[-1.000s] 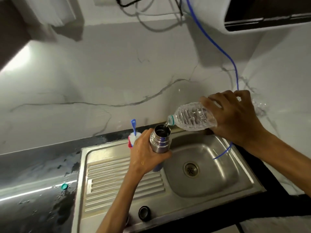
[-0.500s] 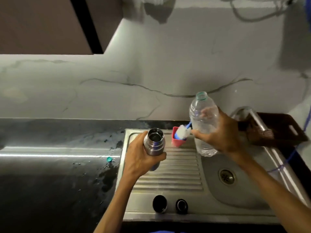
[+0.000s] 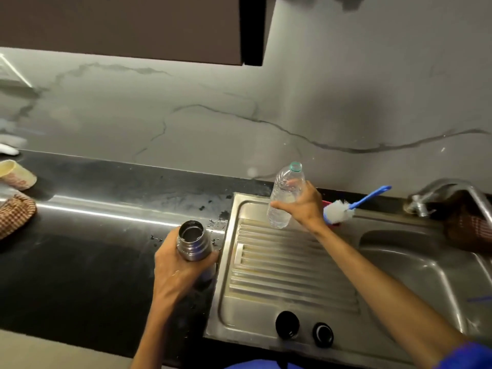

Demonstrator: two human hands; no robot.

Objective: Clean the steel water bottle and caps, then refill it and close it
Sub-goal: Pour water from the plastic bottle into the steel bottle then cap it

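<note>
My left hand [image 3: 175, 272] grips the steel water bottle [image 3: 193, 242], upright with its mouth uncapped, just left of the sink's drainboard [image 3: 287, 265]. My right hand [image 3: 303, 203] holds a clear plastic water bottle [image 3: 285, 195] upright at the drainboard's back edge; its neck ring is teal and it has no cap. Two black caps [image 3: 287, 324] [image 3: 323, 334] lie on the drainboard's front edge.
A blue-handled bottle brush [image 3: 346, 209] leans in a red cup behind my right hand. The tap [image 3: 447, 193] and a dark basket [image 3: 468, 222] stand at the far right above the basin [image 3: 415, 267]. A cup [image 3: 16, 174] and checked cloth [image 3: 13, 214] lie on the wet black counter [image 3: 87, 249].
Pouring has stopped: my right hand tipped the plastic bottle back upright and lowered it to the drainboard. My left hand carried the steel bottle left, off the sink toward the counter.
</note>
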